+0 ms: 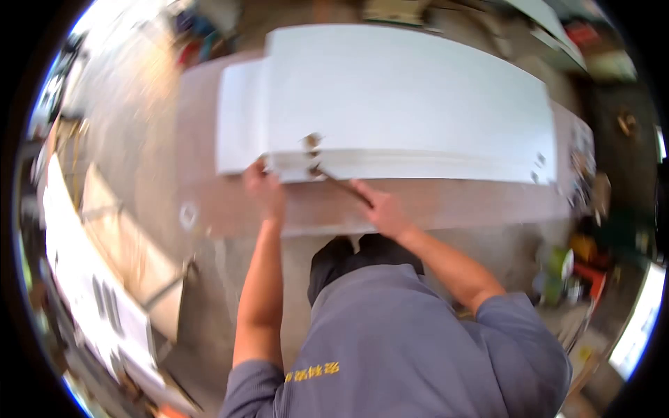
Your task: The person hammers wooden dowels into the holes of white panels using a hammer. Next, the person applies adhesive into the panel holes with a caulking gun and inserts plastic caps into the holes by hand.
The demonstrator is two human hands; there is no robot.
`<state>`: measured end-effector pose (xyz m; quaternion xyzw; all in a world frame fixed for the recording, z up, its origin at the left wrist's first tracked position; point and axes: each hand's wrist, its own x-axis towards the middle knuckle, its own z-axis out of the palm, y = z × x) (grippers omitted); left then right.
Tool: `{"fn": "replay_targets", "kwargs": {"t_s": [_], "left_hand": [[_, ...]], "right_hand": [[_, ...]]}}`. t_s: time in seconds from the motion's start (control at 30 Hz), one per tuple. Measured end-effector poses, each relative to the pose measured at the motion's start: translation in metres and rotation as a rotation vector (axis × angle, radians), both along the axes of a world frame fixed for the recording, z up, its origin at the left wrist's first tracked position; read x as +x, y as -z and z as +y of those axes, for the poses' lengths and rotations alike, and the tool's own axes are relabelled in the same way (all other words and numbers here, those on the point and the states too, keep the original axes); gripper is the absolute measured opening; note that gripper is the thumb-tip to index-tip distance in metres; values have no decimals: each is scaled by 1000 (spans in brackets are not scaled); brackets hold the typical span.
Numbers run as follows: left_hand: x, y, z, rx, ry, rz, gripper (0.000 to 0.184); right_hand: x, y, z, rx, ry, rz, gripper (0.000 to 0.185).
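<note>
A large white panel (411, 97) lies on the brownish table (362, 209), partly over another white panel (240, 115) at its left. My right hand (387, 211) is closed round the handle of a hammer-like tool (346, 189), whose head is at the panel's near edge. Over the near left corner of the large panel is my left hand (265, 188), its fingers pinched together at a small brownish thing too blurred to name. Several small brown pieces (311, 141) sit on the panel between my hands.
Small dark items (538, 167) lie near the panel's right end, and a cluttered heap (582, 171) is at the table's right end. Boards (122, 258) lean at the left. Green and red objects (557, 268) stand on the floor at the right.
</note>
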<state>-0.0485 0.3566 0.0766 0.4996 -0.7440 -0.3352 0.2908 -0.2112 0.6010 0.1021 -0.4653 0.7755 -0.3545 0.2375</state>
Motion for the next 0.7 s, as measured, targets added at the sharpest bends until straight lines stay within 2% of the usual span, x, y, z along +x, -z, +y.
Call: {"fn": "replay_targets", "kwargs": {"t_s": [0.03,0.07,0.1,0.13,0.23,0.3,0.33,0.37,0.43,0.5,0.6,0.67,0.7], "left_hand": [[-3,2,-10,-38,-82,90,34],[0,21,-22,111,-90,183,43],[1,45,-38,230,-121,259,50],[-5,41,-40,113,-56,91,58],[-15,47,-48,191,88,-11,66],[-21,53,-53,13,2,-196,65],[-19,56,-61,0,20,-191,65],[-20,56,-67,47,-10,-227,66],[-21,55,-75,90,-51,-297,68],[-23,56,-87,94,-57,-383,70],[-28,42,-88,113,-92,-528,74],[-24,44,-103,145,-109,-558,75],[-27,45,-108,191,-129,-575,76]], "right_hand": [[-2,-20,8,112,79,-91,52],[-6,-41,22,217,164,-210,49],[-18,-42,43,224,267,-167,49],[-30,-34,64,203,377,-163,43],[-73,-10,133,239,741,-329,25],[-120,16,190,112,1019,-262,17],[-148,29,219,101,1111,-92,20],[-179,19,247,143,1164,-31,26],[-247,17,304,50,1212,202,26],[-319,-3,341,13,1215,163,23],[-419,7,374,44,1281,163,27],[-463,-7,375,325,1332,11,37],[-482,-1,377,333,1333,-4,37]]}}
